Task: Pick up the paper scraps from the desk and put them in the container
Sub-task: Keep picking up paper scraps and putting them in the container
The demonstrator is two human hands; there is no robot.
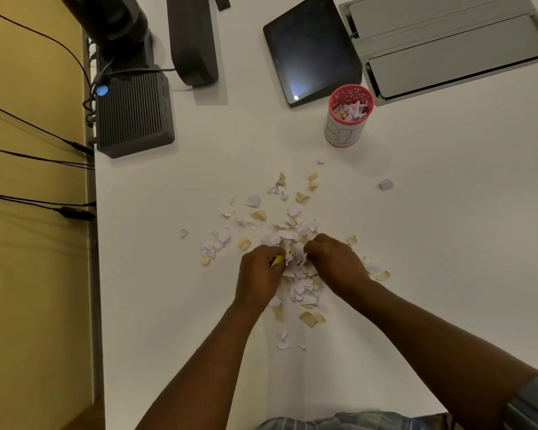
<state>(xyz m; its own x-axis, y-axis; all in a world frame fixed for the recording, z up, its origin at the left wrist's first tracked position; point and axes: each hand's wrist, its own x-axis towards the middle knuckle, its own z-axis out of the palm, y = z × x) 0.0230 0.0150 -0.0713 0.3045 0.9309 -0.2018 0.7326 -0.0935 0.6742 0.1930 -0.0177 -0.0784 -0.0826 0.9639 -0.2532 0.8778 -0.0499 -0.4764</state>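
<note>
A: What are the fingers doing?

B: Both sets are curled into the paper scraps [295, 265] heaped at the middle of the bench [448, 243]. The left hand [258, 271] has its fingers [275, 254] bent around a clump of scraps, with a bit of yellow showing in its grip; what the yellow thing is, I cannot tell. The right hand [336, 259] has its fingers [312, 246] hooked down into the same heap from the 3 o'clock side, grasping scraps too.

A: And the scraps themselves?

B: White and tan pieces, thickest between and just below the two hands. Loose ones spread outward to 12 o'clock and 9 o'clock of the hands, a few lie at 6 o'clock between the forearms, and one stray white piece [385, 184] sits well apart at 2 o'clock.

A: Where is the container?

B: The container [348, 119], a pink-rimmed cup with a white label, stands upright at 1 o'clock of the heap, well apart from it, already holding scraps.

A: Anything around it?

B: A dark tablet [311, 48] just beside it at 11 o'clock and a grey tray [448, 48] at 1 o'clock. A ribbed dark box [134, 113] with cables sits at the bench's left edge.
</note>
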